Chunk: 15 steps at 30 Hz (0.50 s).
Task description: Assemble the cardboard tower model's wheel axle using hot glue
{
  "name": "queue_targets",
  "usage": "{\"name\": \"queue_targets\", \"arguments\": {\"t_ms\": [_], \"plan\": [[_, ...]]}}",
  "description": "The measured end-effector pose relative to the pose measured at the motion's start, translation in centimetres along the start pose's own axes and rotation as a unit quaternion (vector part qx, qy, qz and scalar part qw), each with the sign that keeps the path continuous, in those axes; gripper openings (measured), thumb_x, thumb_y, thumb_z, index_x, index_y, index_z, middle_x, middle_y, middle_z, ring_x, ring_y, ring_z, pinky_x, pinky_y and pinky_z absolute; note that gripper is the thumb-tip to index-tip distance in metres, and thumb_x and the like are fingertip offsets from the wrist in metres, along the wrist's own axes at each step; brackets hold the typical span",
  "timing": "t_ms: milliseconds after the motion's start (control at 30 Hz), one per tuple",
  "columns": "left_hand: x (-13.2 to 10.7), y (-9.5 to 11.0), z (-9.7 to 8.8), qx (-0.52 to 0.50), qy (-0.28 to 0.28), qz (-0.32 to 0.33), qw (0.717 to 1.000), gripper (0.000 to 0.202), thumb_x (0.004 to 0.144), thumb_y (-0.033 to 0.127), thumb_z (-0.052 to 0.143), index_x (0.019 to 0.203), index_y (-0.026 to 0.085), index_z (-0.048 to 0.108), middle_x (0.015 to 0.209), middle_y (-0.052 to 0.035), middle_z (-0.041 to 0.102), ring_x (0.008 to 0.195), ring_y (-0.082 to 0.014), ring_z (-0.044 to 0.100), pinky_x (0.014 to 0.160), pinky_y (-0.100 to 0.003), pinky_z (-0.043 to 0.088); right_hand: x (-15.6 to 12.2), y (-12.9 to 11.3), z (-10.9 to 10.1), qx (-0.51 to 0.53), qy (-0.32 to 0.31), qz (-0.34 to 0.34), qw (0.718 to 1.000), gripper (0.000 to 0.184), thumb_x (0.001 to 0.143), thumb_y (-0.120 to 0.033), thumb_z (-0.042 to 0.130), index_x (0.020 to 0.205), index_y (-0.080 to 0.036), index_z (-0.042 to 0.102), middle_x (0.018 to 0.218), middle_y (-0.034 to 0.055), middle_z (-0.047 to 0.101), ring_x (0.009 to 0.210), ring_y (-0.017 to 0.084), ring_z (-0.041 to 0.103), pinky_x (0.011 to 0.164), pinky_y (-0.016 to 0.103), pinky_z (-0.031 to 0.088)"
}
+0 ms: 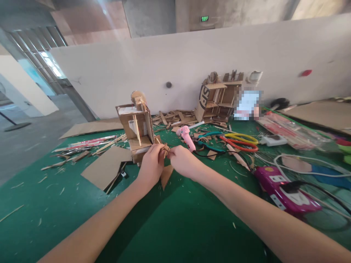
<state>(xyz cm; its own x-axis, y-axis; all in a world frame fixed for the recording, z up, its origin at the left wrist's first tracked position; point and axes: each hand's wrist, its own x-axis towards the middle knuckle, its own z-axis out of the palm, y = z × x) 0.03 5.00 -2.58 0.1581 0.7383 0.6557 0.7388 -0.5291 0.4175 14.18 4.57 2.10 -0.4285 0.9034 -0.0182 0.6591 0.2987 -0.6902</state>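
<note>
Pinching small cardboard piece (165,149), left hand (151,165) and right hand (183,161) fingertips clamped; cardboard model (138,128) at 11 o'clock upright; piece unattached.

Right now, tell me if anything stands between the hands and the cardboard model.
Nothing visible does. Left hand and right hand pinch a small cardboard piece right at the lower corner of the cardboard model; the pink glue gun lies beyond the right hand.
</note>
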Motion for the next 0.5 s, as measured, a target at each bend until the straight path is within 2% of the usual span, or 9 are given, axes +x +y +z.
{"name": "queue_targets", "arguments": {"t_ms": [100, 200, 300, 400, 500], "plan": [[0.0, 0.0, 0.0, 0.003, 0.004, -0.018, 1.0, 0.016, 0.086, 0.009, 0.045, 0.094, 0.018, 0.056, 0.091, -0.0054, 0.061, 0.086, -0.0196, 0.059, 0.076, -0.032, 0.048, 0.6, 0.4, -0.3, 0.122, -0.004, 0.031, 0.992, 0.014, 0.09, -0.02, 0.044, 0.081, -0.016, 0.054, 0.048, -0.0086, 0.034, 0.034, 0.005, 0.029, 0.034, 0.016, 0.029], [-0.1, -0.1, 0.0, -0.004, 0.016, -0.029, 0.999, 0.018, 0.085, 0.009, 0.047, 0.097, 0.018, 0.056, 0.094, -0.0061, 0.062, 0.089, -0.0201, 0.061, 0.08, -0.034, 0.05, 0.5, 0.6, -0.3, 0.168, -0.009, 0.044, 0.985, 0.016, 0.091, -0.021, 0.042, 0.08, -0.016, 0.052, 0.048, -0.0106, 0.029, 0.034, 0.004, 0.023, 0.034, 0.013, 0.027], [-0.1, -0.1, 0.0, 0.008, 0.014, -0.022, 1.0, 0.019, 0.087, 0.01, 0.047, 0.101, 0.017, 0.057, 0.097, -0.0075, 0.063, 0.093, -0.0212, 0.061, 0.083, -0.036, 0.05, -0.1, 0.4, 0.0, 0.154, 0.001, 0.059, 0.986, 0.014, 0.092, -0.021, 0.044, 0.085, -0.015, 0.055, 0.052, -0.0058, 0.041, 0.038, 0.005, 0.037, 0.038, 0.015, 0.034], [0.0, 0.0, -0.3, 0.029, -0.001, -0.017, 0.999, 0.019, 0.089, 0.013, 0.046, 0.103, 0.016, 0.059, 0.098, -0.0089, 0.064, 0.093, -0.0221, 0.061, 0.084, -0.037, 0.049, -1.0, -0.3, 0.5, 0.098, 0.022, 0.068, 0.993, 0.01, 0.087, -0.012, 0.049, 0.094, -0.013, 0.057, 0.07, 0.0054, 0.058, 0.058, 0.012, 0.059, 0.053, 0.02, 0.045], [0.1, 0.2, -0.7, 0.033, -0.014, -0.02, 0.999, 0.02, 0.091, 0.016, 0.044, 0.103, 0.016, 0.06, 0.099, -0.0092, 0.064, 0.091, -0.0221, 0.061, 0.083, -0.036, 0.049, -1.9, -1.1, 0.9, -0.078, 0.032, 0.048, 0.995, 0.022, 0.085, -0.005, 0.048, 0.105, -0.01, 0.056, 0.087, 0.015, 0.064, 0.081, 0.021, 0.067, 0.069, 0.027, 0.05]]}}
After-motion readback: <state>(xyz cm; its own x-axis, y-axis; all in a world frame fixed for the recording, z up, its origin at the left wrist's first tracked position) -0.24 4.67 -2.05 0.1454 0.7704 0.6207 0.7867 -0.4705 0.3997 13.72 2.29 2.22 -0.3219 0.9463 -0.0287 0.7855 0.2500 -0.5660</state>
